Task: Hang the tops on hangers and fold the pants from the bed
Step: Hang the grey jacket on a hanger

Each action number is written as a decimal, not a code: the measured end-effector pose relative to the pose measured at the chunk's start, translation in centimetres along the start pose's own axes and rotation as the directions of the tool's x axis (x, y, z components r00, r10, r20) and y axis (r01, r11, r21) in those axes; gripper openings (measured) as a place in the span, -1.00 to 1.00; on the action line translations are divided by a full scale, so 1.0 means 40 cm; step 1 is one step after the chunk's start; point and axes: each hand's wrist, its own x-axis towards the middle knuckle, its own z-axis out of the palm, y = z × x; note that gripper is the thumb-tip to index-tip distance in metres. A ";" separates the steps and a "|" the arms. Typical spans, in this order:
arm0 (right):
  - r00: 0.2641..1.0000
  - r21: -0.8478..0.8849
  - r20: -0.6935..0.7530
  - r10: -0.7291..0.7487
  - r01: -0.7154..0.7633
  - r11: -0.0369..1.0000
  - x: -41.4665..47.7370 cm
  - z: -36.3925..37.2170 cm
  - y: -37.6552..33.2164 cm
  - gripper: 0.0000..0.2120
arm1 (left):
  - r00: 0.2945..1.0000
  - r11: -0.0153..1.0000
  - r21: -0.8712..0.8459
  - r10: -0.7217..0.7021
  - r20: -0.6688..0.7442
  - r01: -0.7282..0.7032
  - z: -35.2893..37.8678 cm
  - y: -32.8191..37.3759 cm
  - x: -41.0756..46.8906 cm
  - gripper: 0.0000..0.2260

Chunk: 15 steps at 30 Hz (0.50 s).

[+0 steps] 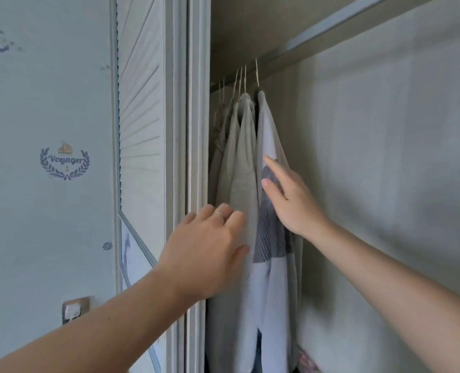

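Head view: left hand (207,246), grip released, spreads its fingers against the beige top (243,170) hanging in the wardrobe (385,157). Right hand (290,200), grip also released, lays straight fingers on the white top (270,130) with a grey patch, just beside. Thin hanger hooks (245,79) bunch together above both.

We see the tops hanging close together on thin wire hangers (257,72) inside the wardrobe (385,157), edge-on to us and touching one another. At the right hangs a white top (272,278) with a dark grey striped panel across its middle. Just beside it on the left, a pale grey top (243,168) drapes straight down, with more pale tops (220,146) packed beyond it, mostly hidden.
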 end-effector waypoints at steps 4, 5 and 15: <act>0.995 -0.051 0.074 -0.066 0.070 0.996 -0.167 0.052 -0.113 -0.41 | 0.998 0.996 -0.058 -0.064 -0.023 0.062 -0.021 -0.041 -0.174 -0.49; 0.992 -0.054 0.107 -0.062 0.068 0.996 -0.206 0.072 -0.151 -0.41 | 0.995 0.993 -0.075 -0.098 -0.018 0.096 -0.027 -0.056 -0.226 -0.48; 0.858 -0.045 0.507 -0.077 0.116 0.992 -0.622 0.365 -0.655 -0.41 | 0.833 0.840 -0.080 -0.511 0.210 0.536 -0.088 -0.213 -0.924 -0.32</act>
